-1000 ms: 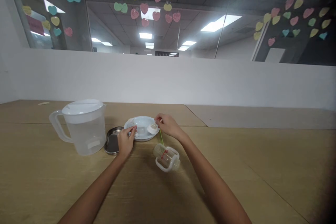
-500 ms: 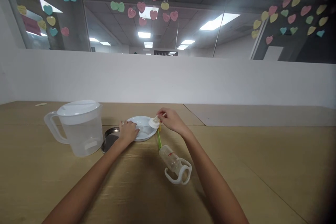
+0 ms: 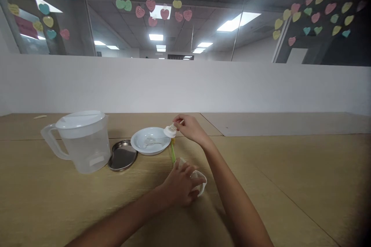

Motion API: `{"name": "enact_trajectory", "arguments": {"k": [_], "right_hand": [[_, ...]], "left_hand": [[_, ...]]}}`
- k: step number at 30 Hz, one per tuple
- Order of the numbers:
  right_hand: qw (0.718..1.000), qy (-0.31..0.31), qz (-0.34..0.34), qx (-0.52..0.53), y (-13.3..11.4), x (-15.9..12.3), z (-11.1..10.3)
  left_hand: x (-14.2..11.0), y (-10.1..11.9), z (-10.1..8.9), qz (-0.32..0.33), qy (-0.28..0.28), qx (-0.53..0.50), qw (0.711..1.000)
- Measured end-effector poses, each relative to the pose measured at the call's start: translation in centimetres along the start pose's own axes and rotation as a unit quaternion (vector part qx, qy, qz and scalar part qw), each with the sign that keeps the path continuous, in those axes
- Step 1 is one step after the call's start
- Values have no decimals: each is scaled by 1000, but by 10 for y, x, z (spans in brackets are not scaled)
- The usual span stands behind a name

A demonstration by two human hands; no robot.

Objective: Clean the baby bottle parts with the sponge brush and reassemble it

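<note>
My left hand (image 3: 181, 186) is closed around a clear baby bottle (image 3: 199, 183) with white handles that lies on the wooden table; the hand hides most of it. My right hand (image 3: 188, 126) pinches a white bottle cap with a teat (image 3: 170, 131), holding it just above the right rim of a white bowl (image 3: 150, 141). A green stick (image 3: 173, 154) lies on the table between the bowl and the bottle.
A translucent lidded water jug (image 3: 82, 139) stands at the left. A shallow metal dish (image 3: 123, 156) sits between jug and bowl. A white partition wall (image 3: 185, 85) runs along the table's far edge, with glass and paper hearts above.
My left hand left the bowl and came back right onto the baby bottle, closing on it. My right hand stays by the bowl's rim with the cap.
</note>
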State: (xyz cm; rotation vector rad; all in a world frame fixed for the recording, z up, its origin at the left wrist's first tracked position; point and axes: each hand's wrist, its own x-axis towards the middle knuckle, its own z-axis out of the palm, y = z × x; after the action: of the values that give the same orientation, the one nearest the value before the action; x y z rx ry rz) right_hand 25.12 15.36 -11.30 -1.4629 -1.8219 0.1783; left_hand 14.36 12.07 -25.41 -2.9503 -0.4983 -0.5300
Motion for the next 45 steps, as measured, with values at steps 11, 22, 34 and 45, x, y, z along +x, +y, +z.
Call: {"name": "enact_trajectory", "arguments": {"k": [11, 22, 34, 45], "right_hand": [[1000, -14, 0, -20, -3, 0, 2], [1000, -20, -1, -15, -1, 0, 2], [1000, -24, -3, -16, 0, 0, 3], [999, -32, -17, -24, 1, 0, 4]], "left_hand": [[-6, -3, -17, -83, -68, 78, 991], [-38, -33, -43, -248, 123, -198, 940], [-53, -45, -58, -405, 66, -62, 910], [-59, -52, -48, -377, 116, 21, 919]]}}
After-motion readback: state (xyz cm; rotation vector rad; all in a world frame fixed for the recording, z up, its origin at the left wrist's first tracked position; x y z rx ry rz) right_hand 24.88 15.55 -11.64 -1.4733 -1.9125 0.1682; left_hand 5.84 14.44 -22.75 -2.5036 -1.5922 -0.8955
